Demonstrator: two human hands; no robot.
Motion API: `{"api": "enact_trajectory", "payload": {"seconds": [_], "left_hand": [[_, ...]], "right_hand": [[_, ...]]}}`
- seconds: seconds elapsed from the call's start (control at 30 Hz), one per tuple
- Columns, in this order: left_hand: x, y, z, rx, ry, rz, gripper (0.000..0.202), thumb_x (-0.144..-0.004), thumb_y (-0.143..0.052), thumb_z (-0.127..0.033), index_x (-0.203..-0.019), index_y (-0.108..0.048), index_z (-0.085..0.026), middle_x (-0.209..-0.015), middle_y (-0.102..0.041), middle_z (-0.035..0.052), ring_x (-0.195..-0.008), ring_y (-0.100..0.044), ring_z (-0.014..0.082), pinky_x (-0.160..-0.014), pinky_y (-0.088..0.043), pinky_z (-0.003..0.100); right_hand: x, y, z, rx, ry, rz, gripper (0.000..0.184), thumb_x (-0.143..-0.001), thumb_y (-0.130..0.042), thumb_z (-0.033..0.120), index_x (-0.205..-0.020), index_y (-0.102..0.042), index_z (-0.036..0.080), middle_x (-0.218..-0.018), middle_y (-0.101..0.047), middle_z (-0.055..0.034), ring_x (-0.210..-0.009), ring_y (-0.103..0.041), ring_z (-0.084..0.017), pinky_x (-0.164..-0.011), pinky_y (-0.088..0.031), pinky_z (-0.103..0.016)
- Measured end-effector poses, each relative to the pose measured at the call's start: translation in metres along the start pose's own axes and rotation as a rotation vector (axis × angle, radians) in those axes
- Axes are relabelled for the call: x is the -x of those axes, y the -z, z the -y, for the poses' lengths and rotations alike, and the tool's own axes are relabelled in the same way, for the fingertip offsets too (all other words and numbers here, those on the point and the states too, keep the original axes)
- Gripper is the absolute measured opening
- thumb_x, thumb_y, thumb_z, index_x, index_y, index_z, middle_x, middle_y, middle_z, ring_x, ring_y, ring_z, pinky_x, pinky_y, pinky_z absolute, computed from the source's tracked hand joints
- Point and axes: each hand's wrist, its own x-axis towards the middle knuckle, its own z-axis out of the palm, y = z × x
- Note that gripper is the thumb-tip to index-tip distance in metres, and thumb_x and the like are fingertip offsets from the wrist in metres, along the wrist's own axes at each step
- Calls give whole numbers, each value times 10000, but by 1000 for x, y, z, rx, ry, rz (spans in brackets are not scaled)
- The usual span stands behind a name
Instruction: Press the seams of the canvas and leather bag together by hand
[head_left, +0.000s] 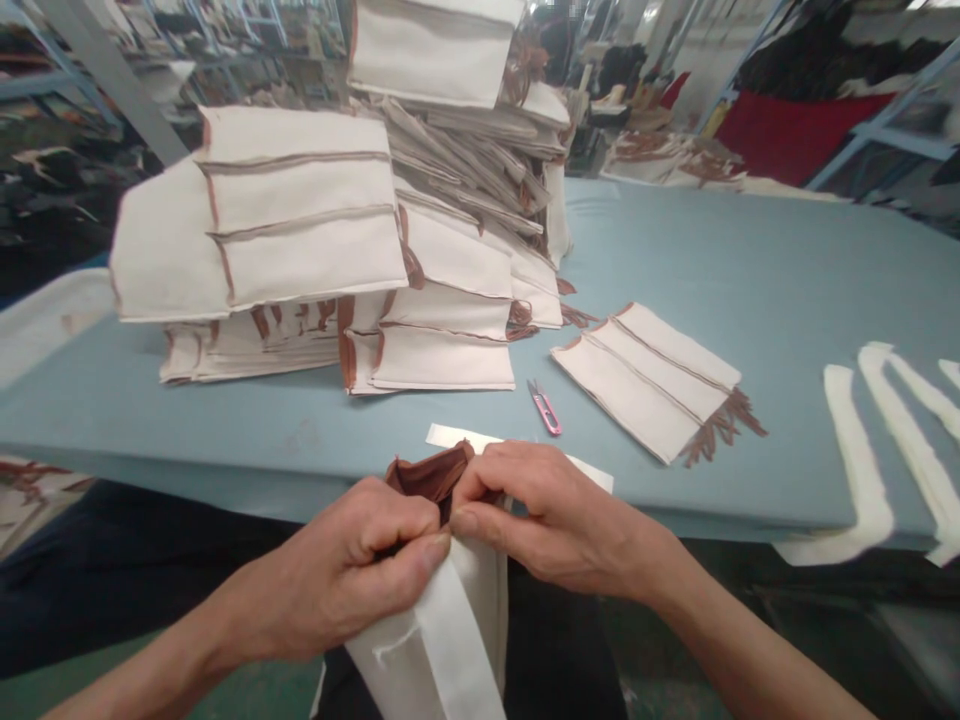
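Note:
My left hand (382, 550) and my right hand (540, 510) pinch the upper edge of a cream fabric piece (397, 660) with a brown lining (431, 475). Their fingertips almost meet at that edge, in front of the table. A white strip (457, 640) hangs down over the fabric below my left hand. Behind my right hand another pale strip (592, 474) lies at the table edge. Pink thread snips (545, 408) rest on the table just beyond my hands.
Piles of cream fabric pieces (300, 200) with brown trim stand on the blue-covered table (750, 260). A single stitched piece (649, 380) with brown fringe lies right of the snips. Long cream strips (855, 460) hang over the right front edge. Metal racks (900, 140) stand behind.

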Motion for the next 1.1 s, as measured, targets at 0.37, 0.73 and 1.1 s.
{"api": "enact_trajectory", "payload": {"seconds": [0.37,0.73,1.1], "left_hand": [[6,-2,-1,212,72,-17,431,-1026,-465,-319,-633,-318,-221,-615,-265,-74,-556,-267,99,-495,-230,238],[16,-12,-22,118,218,-115,434,-1009,-493,-308,-594,-519,-184,-588,-448,-64,-564,-411,96,-534,-326,200],[19,-52,-13,-102,-26,-384,425,-966,-467,-151,-551,-552,-187,-480,-559,-53,-416,-499,71,-451,-326,192]], "right_hand": [[18,-38,34,150,-15,-390,269,-962,-629,201,-700,-566,194,-634,-633,28,-548,-555,-103,-563,-345,-236],[11,-62,48,229,-258,-371,220,-698,-585,164,-573,-410,211,-478,-523,59,-435,-429,-93,-520,-223,-275],[27,-86,39,-12,-540,-28,344,-606,-610,190,-531,-277,224,-465,-308,77,-429,-274,-93,-470,-167,-286]]}}
